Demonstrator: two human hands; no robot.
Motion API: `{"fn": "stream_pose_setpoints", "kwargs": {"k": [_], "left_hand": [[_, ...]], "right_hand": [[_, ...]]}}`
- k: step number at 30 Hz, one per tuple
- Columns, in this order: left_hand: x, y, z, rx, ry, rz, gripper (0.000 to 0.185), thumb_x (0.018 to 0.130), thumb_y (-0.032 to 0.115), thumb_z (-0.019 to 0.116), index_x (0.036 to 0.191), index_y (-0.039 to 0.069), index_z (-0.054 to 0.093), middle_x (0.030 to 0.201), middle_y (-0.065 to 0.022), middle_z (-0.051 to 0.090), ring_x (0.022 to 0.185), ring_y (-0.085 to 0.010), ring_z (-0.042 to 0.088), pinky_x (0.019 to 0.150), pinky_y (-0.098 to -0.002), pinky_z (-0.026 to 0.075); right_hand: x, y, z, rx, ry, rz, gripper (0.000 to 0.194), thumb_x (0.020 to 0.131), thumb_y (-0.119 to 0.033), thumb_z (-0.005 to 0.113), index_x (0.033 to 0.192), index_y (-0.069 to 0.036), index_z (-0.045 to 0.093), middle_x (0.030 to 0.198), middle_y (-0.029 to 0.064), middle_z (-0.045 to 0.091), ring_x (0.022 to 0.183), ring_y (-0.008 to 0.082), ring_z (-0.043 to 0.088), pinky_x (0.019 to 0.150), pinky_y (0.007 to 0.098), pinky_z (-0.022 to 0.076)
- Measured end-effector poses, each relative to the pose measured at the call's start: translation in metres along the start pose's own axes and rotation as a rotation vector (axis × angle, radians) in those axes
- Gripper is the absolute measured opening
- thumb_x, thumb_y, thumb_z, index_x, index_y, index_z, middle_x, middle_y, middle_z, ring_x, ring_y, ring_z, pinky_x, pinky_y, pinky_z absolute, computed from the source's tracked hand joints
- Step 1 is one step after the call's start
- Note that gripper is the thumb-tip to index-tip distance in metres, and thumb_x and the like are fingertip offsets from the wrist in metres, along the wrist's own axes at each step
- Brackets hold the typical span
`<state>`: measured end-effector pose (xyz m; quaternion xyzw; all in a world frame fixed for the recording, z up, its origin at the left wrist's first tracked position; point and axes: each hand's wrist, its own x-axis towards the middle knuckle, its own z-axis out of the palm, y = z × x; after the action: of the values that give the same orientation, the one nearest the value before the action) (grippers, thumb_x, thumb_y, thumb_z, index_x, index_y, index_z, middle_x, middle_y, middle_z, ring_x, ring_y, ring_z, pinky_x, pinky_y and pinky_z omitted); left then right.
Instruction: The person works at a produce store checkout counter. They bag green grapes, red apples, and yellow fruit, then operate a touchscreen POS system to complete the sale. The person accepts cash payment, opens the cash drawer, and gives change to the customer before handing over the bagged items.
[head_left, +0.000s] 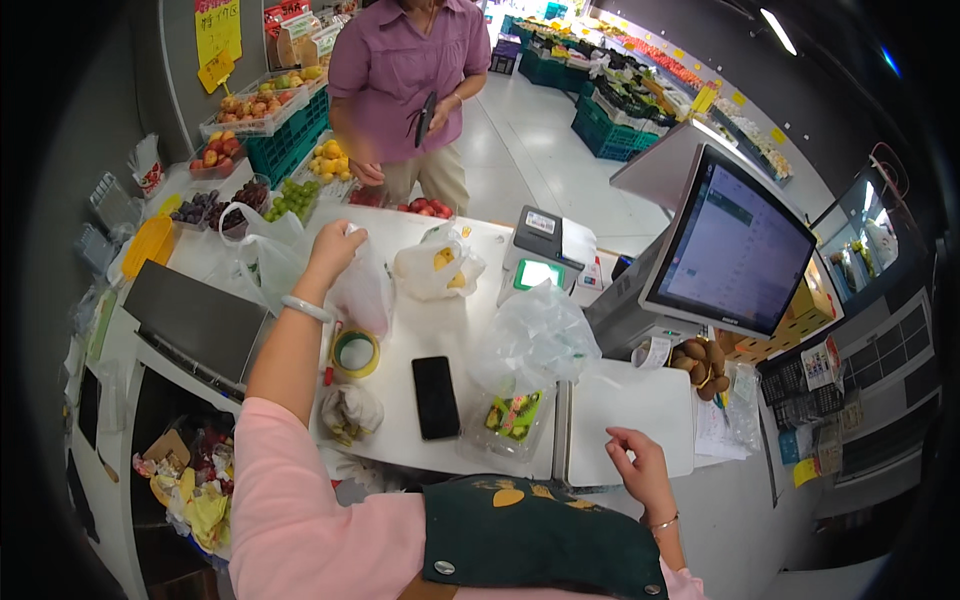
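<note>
My left hand (335, 251) reaches over the white counter and grips the top of a thin plastic bag (364, 289) with something pale pink inside. Left of it stands a white carrier bag (274, 251) with a looped handle. Another plastic bag (439, 266), holding yellow fruit, sits just to its right. My right hand (634, 457) hovers by the front edge of the flat weighing plate (630, 412), holding nothing, its fingers loosely curled and apart. Beside the plate are a clear plastic box with a kiwi label (514, 416) and crumpled clear plastic bags (536, 334).
A black phone (435, 397), a roll of tape (355, 353), a red marker (332, 352) and a crumpled cloth (351, 412) lie on the counter. A monitor (731, 240) and a card terminal (540, 251) rise at right. A person (412, 82) stands opposite, near boxed grapes (291, 199).
</note>
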<state>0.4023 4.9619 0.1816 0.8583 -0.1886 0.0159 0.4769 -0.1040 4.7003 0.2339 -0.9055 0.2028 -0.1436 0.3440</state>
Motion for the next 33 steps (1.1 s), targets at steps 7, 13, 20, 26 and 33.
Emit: {"fn": "stream_pose_setpoints", "kwargs": {"k": [7, 13, 20, 26, 33], "left_hand": [[-0.045, 0.044, 0.000, -0.129, -0.122, 0.049, 0.021, 0.080, 0.021, 0.061, 0.084, 0.001, 0.064, 0.069, -0.0079, 0.061, 0.062, -0.0141, 0.056, 0.058, -0.0290, 0.043], [-0.075, 0.058, 0.019, -0.128, -0.194, 0.123, 0.022, 0.079, 0.022, 0.062, 0.085, 0.001, 0.066, 0.072, -0.0083, 0.062, 0.064, -0.0152, 0.056, 0.061, -0.0291, 0.044], [-0.107, 0.134, 0.009, -0.110, -0.202, 0.187, 0.020, 0.076, 0.018, 0.066, 0.082, -0.001, 0.067, 0.075, -0.0046, 0.054, 0.066, -0.0121, 0.051, 0.059, -0.0264, 0.042], [-0.144, 0.207, 0.011, -0.303, -0.366, 0.308, 0.019, 0.076, 0.018, 0.068, 0.081, 0.000, 0.068, 0.071, -0.0029, 0.048, 0.068, -0.0101, 0.052, 0.049, -0.0249, 0.041], [-0.191, 0.235, 0.019, -0.594, -0.603, 0.257, 0.031, 0.082, 0.020, 0.062, 0.109, 0.004, 0.061, 0.093, -0.0021, 0.052, 0.065, -0.0074, 0.044, 0.058, -0.0197, 0.036]], "right_hand": [[0.010, -0.001, 0.002, 0.016, -0.091, 0.012, 0.022, 0.082, -0.006, 0.062, 0.103, -0.002, 0.061, 0.080, 0.0062, 0.062, 0.072, 0.0141, 0.058, 0.068, 0.0256, 0.0459], [0.013, -0.010, 0.006, 0.023, -0.130, -0.014, 0.022, 0.081, -0.005, 0.062, 0.103, -0.002, 0.061, 0.079, 0.0056, 0.061, 0.071, 0.0142, 0.057, 0.067, 0.0259, 0.0454], [0.062, -0.055, 0.027, 0.060, -0.283, -0.296, 0.020, 0.081, -0.007, 0.061, 0.101, -0.004, 0.062, 0.076, 0.0062, 0.059, 0.066, 0.0160, 0.054, 0.064, 0.0268, 0.0444], [0.125, -0.122, 0.076, 0.364, 0.033, -0.422, 0.031, 0.081, -0.014, 0.061, 0.111, -0.006, 0.055, 0.086, 0.0115, 0.060, 0.070, 0.0227, 0.058, 0.065, 0.0322, 0.0463], [0.120, -0.086, 0.036, 0.327, 0.043, -0.218, 0.017, 0.084, -0.011, 0.057, 0.099, -0.003, 0.058, 0.072, 0.0047, 0.059, 0.065, 0.0110, 0.054, 0.059, 0.0266, 0.0428]]}}
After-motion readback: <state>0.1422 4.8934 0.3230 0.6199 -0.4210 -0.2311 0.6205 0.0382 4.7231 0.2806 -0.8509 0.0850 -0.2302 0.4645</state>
